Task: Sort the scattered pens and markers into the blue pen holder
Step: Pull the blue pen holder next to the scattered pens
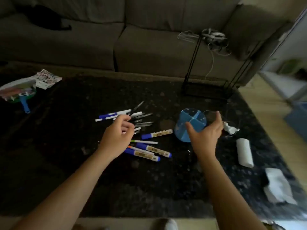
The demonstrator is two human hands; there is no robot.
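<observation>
- The left hand [116,131] hovers over the pile with its fingers curled loosely toward the thumb; a dark pen seems to stick out from its fingertips, but the dim view does not settle whether the grip is clamped on it or merely touching.
- The right hand [206,133] is spread wide, thumb and fingers apart, cupping toward the near side of the blue pen holder [191,124] and holding nothing.
- The dark pens [142,121] lie fanned just beyond the left hand, long axes running roughly left to right.
- 2 white pens with blue bands [113,116] lie behind them, and 3 fat blue-capped markers [156,134] lie nearer, between the 2 hands.
- The holder, split into 4 compartments and apparently empty, stands on the dark counter [166,188] to the right of the pile.
- The left hand is nearer the pens; they must travel rightward to the holder.
</observation>
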